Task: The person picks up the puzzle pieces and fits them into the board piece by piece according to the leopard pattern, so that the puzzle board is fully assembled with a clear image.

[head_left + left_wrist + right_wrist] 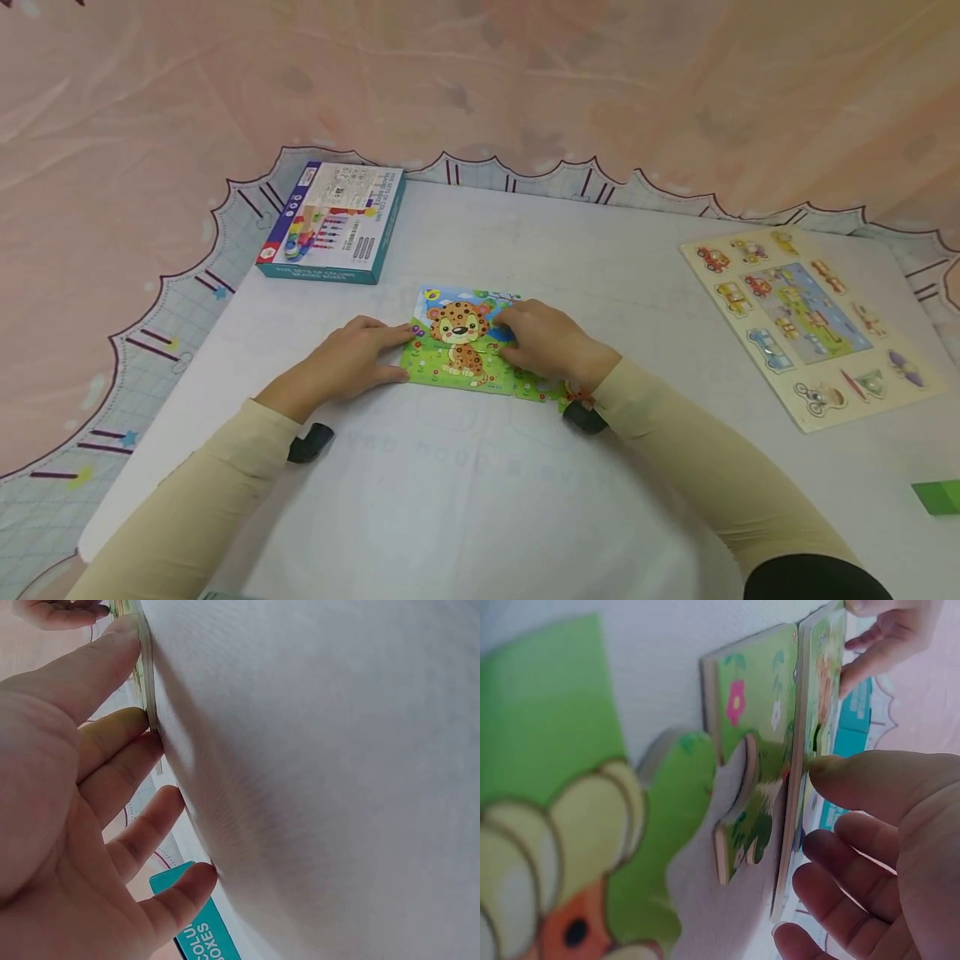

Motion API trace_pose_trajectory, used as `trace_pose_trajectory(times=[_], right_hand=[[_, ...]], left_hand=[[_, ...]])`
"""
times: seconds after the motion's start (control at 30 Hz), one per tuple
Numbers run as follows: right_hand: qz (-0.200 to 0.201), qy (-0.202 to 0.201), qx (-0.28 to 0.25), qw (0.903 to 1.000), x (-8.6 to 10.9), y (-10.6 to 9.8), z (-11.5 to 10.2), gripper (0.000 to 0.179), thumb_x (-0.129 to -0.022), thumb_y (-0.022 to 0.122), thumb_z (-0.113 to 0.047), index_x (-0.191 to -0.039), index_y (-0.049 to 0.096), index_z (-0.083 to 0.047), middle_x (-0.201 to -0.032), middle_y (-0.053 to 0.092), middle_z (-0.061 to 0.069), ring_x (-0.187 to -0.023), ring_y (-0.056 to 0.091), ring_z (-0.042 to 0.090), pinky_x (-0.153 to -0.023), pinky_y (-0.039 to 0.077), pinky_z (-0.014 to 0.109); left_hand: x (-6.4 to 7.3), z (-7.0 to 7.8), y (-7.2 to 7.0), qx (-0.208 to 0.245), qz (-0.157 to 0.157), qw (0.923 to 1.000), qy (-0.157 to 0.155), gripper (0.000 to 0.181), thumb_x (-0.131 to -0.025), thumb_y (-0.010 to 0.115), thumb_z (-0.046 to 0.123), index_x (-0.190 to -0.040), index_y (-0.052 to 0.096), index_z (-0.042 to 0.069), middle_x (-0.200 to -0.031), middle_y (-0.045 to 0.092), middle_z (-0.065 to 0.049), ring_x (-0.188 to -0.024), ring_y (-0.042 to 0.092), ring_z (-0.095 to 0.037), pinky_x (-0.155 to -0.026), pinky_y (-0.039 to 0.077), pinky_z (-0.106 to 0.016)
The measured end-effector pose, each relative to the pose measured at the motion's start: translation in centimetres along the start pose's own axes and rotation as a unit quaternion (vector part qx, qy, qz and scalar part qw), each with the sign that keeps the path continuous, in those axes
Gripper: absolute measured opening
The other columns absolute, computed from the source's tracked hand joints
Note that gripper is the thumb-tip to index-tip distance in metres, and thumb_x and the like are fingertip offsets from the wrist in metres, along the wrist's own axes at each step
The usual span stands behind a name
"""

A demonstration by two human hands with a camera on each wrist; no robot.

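A leopard picture puzzle point(459, 354) lies flat on the white table. My left hand point(352, 358) is at its left side, with thumb and fingertips touching the edge; the left wrist view shows the fingers point(124, 761) spread along that edge. Over the puzzle's right part is my right hand point(547, 337), its thumb and bent fingertips resting on the picture and hiding some of it. A green puzzle piece with a pink flower point(754, 697) lies against the puzzle's right side. Closer to the right wrist is another piece, green with orange and cream shapes point(679, 780).
A boxed bead set point(337, 221) lies at the back left. On the right is a wooden vehicle puzzle board point(780, 392). A green block point(937, 497) sits at the right edge of view. Patterned cloth point(480, 92) rises behind the table.
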State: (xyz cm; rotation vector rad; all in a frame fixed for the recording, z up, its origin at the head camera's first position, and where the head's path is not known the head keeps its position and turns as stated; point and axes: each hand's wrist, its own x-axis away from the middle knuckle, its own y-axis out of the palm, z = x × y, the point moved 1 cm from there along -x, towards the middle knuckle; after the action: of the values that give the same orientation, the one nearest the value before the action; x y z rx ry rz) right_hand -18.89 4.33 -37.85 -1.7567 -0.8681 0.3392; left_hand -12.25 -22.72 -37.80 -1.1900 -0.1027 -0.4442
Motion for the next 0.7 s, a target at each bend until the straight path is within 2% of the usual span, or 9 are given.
trace_pose_trajectory(times=[0.7], right_hand=[[0.003,0.009,0.014,0.9999,0.02,-0.1,-0.28,0.038,-0.097,0.065,-0.024,-0.13,0.065,-0.004,-0.13,0.064,0.009,-0.124,0.055,0.029,-0.102,0.046,0.045]], left_hand=[[0.2,0.25,-0.16,-0.004,-0.002,1.0,0.002,0.065,-0.091,0.076,0.032,-0.148,0.051,0.014,-0.14,0.057,-0.014,-0.132,0.041,-0.038,-0.105,0.039,-0.059]])
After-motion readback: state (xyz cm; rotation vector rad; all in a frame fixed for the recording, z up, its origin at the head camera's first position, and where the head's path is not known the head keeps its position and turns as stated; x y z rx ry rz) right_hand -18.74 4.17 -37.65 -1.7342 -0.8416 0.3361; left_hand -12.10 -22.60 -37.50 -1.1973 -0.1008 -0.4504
